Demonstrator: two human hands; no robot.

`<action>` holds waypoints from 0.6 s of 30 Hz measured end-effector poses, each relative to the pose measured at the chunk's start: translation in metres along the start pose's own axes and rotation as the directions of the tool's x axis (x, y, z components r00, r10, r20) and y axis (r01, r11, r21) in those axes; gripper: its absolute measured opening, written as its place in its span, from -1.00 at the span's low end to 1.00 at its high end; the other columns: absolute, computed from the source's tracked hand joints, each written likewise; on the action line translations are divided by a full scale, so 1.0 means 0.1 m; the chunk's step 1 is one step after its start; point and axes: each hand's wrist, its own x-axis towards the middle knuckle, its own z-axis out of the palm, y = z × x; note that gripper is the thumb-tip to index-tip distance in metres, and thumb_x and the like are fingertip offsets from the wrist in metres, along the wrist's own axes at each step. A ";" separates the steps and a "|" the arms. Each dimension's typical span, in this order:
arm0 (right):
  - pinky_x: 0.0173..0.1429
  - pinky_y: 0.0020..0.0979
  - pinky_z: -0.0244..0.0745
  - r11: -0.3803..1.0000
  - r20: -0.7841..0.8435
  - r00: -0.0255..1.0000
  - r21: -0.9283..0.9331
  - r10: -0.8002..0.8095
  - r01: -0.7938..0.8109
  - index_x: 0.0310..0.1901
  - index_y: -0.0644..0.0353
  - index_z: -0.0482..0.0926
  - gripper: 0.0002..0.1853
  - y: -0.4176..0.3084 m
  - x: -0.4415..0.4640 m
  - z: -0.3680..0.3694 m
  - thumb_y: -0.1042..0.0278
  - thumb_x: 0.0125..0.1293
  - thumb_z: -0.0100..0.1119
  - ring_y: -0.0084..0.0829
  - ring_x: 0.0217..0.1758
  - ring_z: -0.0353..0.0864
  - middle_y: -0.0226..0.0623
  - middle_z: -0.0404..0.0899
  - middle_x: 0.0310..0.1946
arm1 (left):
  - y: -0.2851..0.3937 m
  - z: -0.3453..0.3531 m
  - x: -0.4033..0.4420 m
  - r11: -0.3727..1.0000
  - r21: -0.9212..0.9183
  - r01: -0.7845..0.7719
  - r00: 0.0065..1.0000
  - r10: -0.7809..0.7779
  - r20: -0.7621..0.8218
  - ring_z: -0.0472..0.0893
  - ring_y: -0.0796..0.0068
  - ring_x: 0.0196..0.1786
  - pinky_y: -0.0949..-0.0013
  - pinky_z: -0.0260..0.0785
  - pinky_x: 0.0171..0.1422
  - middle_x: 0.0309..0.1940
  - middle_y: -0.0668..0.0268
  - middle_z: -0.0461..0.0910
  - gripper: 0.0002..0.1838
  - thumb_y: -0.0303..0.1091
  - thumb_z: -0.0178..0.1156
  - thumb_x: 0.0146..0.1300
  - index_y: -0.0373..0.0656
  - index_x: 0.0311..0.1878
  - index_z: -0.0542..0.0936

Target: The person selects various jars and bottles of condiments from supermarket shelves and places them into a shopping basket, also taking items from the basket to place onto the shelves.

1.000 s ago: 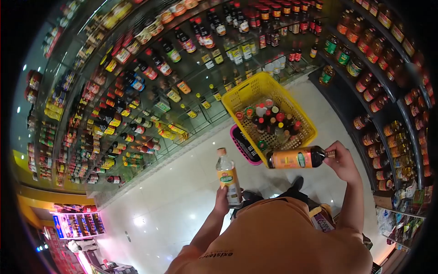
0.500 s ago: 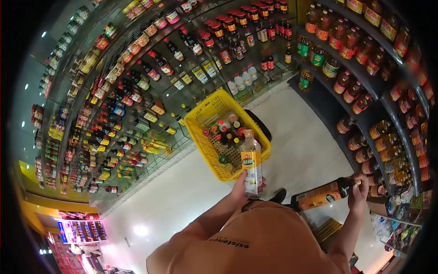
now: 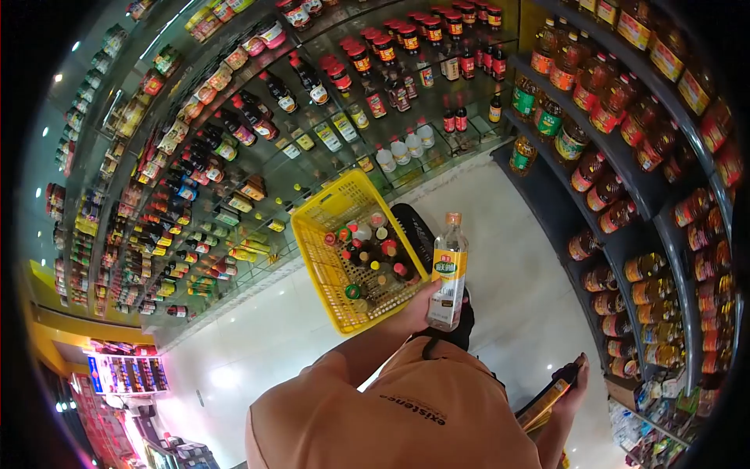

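My left hand [image 3: 423, 306] is wrapped around the lower part of a clear bottle [image 3: 449, 270] with a yellow and white label. The bottle stands nearly upright in front of my body, just right of the basket. Low on the right, my right hand [image 3: 576, 384] grips the neck end of a dark bottle [image 3: 544, 402] with an orange label, which hangs tilted beside my body and is partly hidden by my shirt. A yellow plastic basket [image 3: 316, 283] on the floor holds several bottles with red, green, yellow and white caps.
Glass shelves [image 3: 258, 168] packed with sauce bottles and jars curve along the left and back. At the right, a dark rack [image 3: 598, 234] bears many large oil bottles. A pale tiled floor [image 3: 512, 258] runs between them. A lit display [image 3: 129, 374] glows at lower left.
The clear bottle in my left hand has shifted slightly right, away from over the basket. My right hand has moved down and left with the dark bottle, now more hidden. The view has shifted.
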 end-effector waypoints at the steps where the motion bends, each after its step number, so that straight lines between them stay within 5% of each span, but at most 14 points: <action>1: -0.26 -0.34 0.54 1.000 0.029 0.999 0.012 0.023 -0.024 0.31 0.11 0.43 -0.57 0.00 0.19 -0.07 0.09 0.54 0.05 -0.41 -0.34 0.59 -0.34 0.54 -0.34 | 0.11 -0.05 0.17 0.998 0.030 -0.052 0.994 0.049 0.102 0.66 0.12 -0.02 0.01 0.54 0.09 0.03 0.02 0.63 -0.32 0.21 0.06 0.46 -0.17 0.35 0.40; 8: -0.41 -0.42 0.48 0.981 -0.076 0.980 -0.053 0.183 -0.188 0.17 0.06 0.52 -0.56 -0.39 1.21 0.64 -0.09 0.47 0.16 -0.52 -0.51 0.50 -0.47 0.45 -0.49 | 1.06 0.35 0.90 0.914 0.224 -0.338 0.941 0.324 0.096 0.66 0.08 0.11 -0.01 0.54 0.21 0.09 0.03 0.60 -0.39 -0.10 0.25 0.33 -0.07 0.39 0.38; 9: -0.41 -0.42 0.49 0.975 -0.088 0.976 -0.079 0.202 -0.209 0.12 0.05 0.53 -0.54 -0.43 1.34 0.75 -0.12 0.42 0.21 -0.52 -0.48 0.52 -0.47 0.45 -0.48 | 1.15 0.32 1.02 0.929 0.138 -0.342 0.939 0.337 0.063 0.65 0.07 0.11 -0.01 0.56 0.17 0.08 0.03 0.61 -0.40 -0.17 0.24 0.29 -0.09 0.37 0.39; 12: -0.38 -0.31 0.55 0.935 -0.062 0.944 -0.131 0.324 -0.330 -0.05 0.08 0.52 -0.66 -0.43 1.85 0.81 0.00 0.39 0.24 -0.36 -0.45 0.59 -0.37 0.54 -0.41 | 1.46 0.27 1.24 0.967 0.038 -0.251 0.964 0.253 -0.085 0.69 0.11 0.02 -0.03 0.60 0.06 0.00 0.06 0.65 -0.52 0.03 -0.06 0.57 -0.09 0.34 0.39; 13: -0.38 -0.31 0.55 0.934 -0.055 0.944 -0.136 0.325 -0.329 -0.05 0.08 0.52 -0.66 -0.48 1.97 0.97 0.00 0.39 0.24 -0.36 -0.45 0.59 -0.37 0.54 -0.41 | 1.57 0.27 1.29 0.965 0.036 -0.258 0.962 0.260 -0.086 0.69 0.11 0.02 -0.03 0.60 0.06 0.00 0.06 0.65 -0.52 0.03 -0.06 0.57 -0.09 0.34 0.39; 15: -0.38 -0.25 0.58 0.898 -0.137 0.922 -0.217 0.361 -0.384 -0.17 0.09 0.51 -0.69 -0.62 2.20 1.29 0.03 0.31 0.29 -0.26 -0.47 0.62 -0.31 0.58 -0.44 | 1.73 0.27 1.42 0.927 0.178 -0.329 0.924 0.355 -0.140 0.68 0.21 -0.02 0.01 0.58 0.06 -0.03 0.22 0.67 -0.29 0.39 -0.25 0.51 0.01 0.30 0.48; 18: -0.35 -0.24 0.59 0.879 -0.061 0.900 -0.192 0.433 -0.436 -0.16 0.06 0.51 -0.72 -0.75 2.82 1.28 0.11 0.24 0.31 -0.27 -0.43 0.64 -0.30 0.57 -0.47 | 1.97 0.22 1.66 0.896 0.280 -0.344 0.831 0.430 -0.354 0.68 0.24 -0.05 0.01 0.57 0.06 -0.03 0.27 0.67 -0.32 0.40 -0.22 0.51 0.07 0.30 0.49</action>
